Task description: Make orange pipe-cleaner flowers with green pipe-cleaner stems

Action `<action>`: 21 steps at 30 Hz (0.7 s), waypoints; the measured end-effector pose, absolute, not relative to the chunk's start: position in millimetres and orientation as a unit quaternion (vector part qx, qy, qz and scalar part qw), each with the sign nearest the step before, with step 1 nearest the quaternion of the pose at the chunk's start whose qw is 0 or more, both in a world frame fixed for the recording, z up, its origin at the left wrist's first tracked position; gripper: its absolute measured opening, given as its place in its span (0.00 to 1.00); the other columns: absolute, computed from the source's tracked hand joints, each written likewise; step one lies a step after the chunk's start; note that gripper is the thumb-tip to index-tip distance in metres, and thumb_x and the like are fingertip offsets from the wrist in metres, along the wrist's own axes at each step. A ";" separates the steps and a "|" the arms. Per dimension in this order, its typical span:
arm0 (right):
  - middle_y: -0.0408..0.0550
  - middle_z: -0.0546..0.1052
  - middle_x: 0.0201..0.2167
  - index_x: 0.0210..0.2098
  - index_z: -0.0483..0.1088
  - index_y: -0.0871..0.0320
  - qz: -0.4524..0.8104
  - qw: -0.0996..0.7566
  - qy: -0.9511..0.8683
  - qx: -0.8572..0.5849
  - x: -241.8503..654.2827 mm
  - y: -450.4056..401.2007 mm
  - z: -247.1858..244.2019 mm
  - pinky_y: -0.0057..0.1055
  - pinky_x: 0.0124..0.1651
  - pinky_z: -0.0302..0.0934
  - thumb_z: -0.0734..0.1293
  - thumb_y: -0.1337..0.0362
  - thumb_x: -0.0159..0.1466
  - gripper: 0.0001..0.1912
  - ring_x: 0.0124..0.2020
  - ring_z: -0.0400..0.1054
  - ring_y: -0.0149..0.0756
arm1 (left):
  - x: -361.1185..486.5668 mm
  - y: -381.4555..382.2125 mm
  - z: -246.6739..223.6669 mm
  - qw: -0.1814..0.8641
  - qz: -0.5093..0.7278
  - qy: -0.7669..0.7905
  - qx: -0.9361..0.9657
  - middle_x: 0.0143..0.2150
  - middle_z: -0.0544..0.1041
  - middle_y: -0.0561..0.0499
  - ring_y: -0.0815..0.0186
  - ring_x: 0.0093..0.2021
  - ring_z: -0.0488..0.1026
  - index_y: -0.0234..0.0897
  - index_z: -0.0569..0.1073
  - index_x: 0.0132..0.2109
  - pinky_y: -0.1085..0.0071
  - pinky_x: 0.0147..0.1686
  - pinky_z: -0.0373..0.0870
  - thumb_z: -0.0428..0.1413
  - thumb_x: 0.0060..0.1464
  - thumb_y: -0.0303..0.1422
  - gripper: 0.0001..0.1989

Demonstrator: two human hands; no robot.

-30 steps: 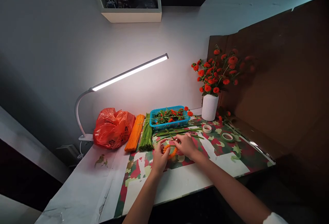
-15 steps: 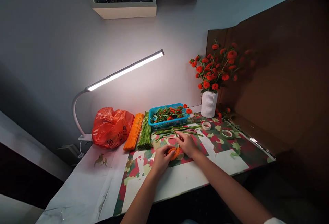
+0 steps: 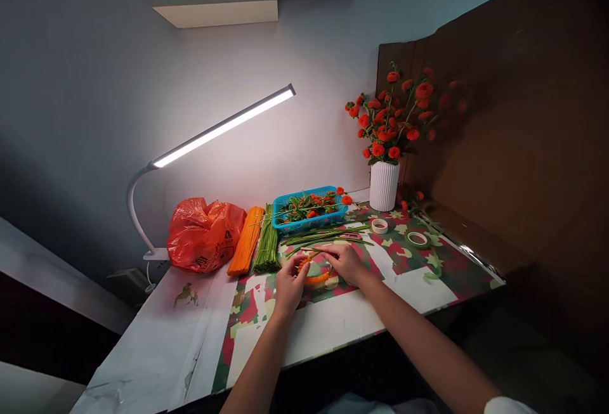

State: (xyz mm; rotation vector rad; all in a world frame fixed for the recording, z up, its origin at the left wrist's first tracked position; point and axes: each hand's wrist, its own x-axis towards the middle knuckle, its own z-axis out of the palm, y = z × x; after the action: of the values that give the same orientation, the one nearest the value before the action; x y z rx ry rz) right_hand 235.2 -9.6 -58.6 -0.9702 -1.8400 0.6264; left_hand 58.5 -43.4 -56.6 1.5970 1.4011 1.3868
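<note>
My left hand (image 3: 290, 282) is closed on one end of a curved orange chenille strip (image 3: 316, 279), near the middle of the patterned table. To its right, my right hand (image 3: 346, 263) is closed round a thin green stem (image 3: 311, 250), which points left above the left hand. The strip's other end curves under the right hand's fingers. Several green stems (image 3: 328, 236) lie just behind both hands. The fingertips partly hide where stem and strip meet.
Behind are a blue basket (image 3: 310, 224) of flowers, green (image 3: 267, 249) and orange (image 3: 247, 243) bundles, and a red bag (image 3: 204, 236). Tape rolls (image 3: 379, 226) and a white vase (image 3: 384, 187) stand right. A lamp (image 3: 223, 127) arches over the left.
The orange piece has opened from a compact curl into a longer curve. The green stem has tilted from steep to nearly flat. My left hand has shifted slightly left, and the view has moved a little.
</note>
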 end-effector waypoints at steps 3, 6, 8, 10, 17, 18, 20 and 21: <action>0.47 0.78 0.44 0.48 0.74 0.52 0.209 0.428 -0.787 -0.392 238.2 -11.7 -54.1 0.34 0.48 0.64 0.60 0.66 0.63 0.16 0.45 0.72 0.38 | 58.7 -43.9 -56.8 0.279 0.515 0.528 0.615 0.32 0.77 0.50 0.67 0.26 0.69 0.36 0.76 0.38 0.73 0.26 0.64 0.56 0.49 0.41 0.14; 0.44 0.78 0.43 0.49 0.72 0.48 0.183 0.384 -0.819 -0.384 240.9 -12.3 -51.5 0.31 0.42 0.64 0.59 0.68 0.64 0.18 0.42 0.72 0.36 | 59.2 -44.5 -56.3 0.274 0.508 0.522 0.627 0.33 0.78 0.50 0.66 0.28 0.70 0.36 0.76 0.39 0.73 0.27 0.64 0.56 0.49 0.40 0.13; 0.44 0.78 0.42 0.49 0.72 0.47 0.172 0.366 -0.832 -0.380 242.6 -11.9 -51.2 0.29 0.39 0.64 0.59 0.70 0.64 0.19 0.40 0.71 0.35 | 59.2 -44.6 -56.2 0.273 0.505 0.522 0.631 0.34 0.78 0.49 0.66 0.29 0.70 0.37 0.76 0.39 0.72 0.28 0.65 0.56 0.49 0.40 0.13; 0.44 0.79 0.41 0.49 0.72 0.46 0.165 0.361 -0.834 -0.383 244.0 -11.0 -51.7 0.27 0.37 0.63 0.59 0.71 0.64 0.20 0.39 0.71 0.35 | 59.1 -44.6 -56.3 0.269 0.506 0.525 0.630 0.34 0.78 0.49 0.65 0.29 0.70 0.37 0.76 0.38 0.72 0.29 0.65 0.56 0.49 0.40 0.13; 0.42 0.79 0.39 0.46 0.74 0.44 0.179 0.365 -0.828 -0.387 243.6 -10.4 -52.5 0.27 0.35 0.62 0.60 0.73 0.61 0.21 0.37 0.71 0.35 | 59.1 -44.4 -57.9 0.254 0.499 0.529 0.638 0.33 0.78 0.50 0.67 0.25 0.67 0.38 0.76 0.39 0.72 0.26 0.64 0.56 0.49 0.41 0.13; 0.42 0.79 0.39 0.46 0.74 0.44 0.182 0.369 -0.827 -0.383 243.0 -10.7 -52.5 0.27 0.36 0.62 0.61 0.73 0.61 0.21 0.38 0.71 0.35 | 59.1 -44.4 -58.3 0.256 0.495 0.529 0.640 0.32 0.78 0.50 0.68 0.24 0.67 0.38 0.77 0.39 0.73 0.26 0.64 0.56 0.49 0.41 0.13; 0.41 0.79 0.40 0.45 0.75 0.44 0.183 0.372 -0.829 -0.375 241.7 -11.3 -52.5 0.28 0.38 0.63 0.61 0.74 0.59 0.22 0.39 0.72 0.36 | 59.1 -44.6 -58.8 0.255 0.489 0.526 0.647 0.32 0.78 0.50 0.68 0.24 0.66 0.38 0.77 0.40 0.73 0.25 0.63 0.56 0.50 0.41 0.14; 0.41 0.79 0.40 0.45 0.75 0.45 0.180 0.371 -0.832 -0.372 241.0 -11.7 -52.6 0.28 0.38 0.63 0.61 0.75 0.59 0.22 0.39 0.72 0.36 | 59.0 -44.7 -58.9 0.254 0.486 0.523 0.652 0.32 0.78 0.50 0.68 0.24 0.67 0.38 0.77 0.40 0.73 0.25 0.63 0.56 0.50 0.41 0.14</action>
State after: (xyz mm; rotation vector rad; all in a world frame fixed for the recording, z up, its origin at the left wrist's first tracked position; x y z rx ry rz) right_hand 241.0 -11.7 -52.6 -0.9533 -2.1336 0.4629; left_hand 59.0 -44.7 -58.9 1.7722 1.4221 1.3201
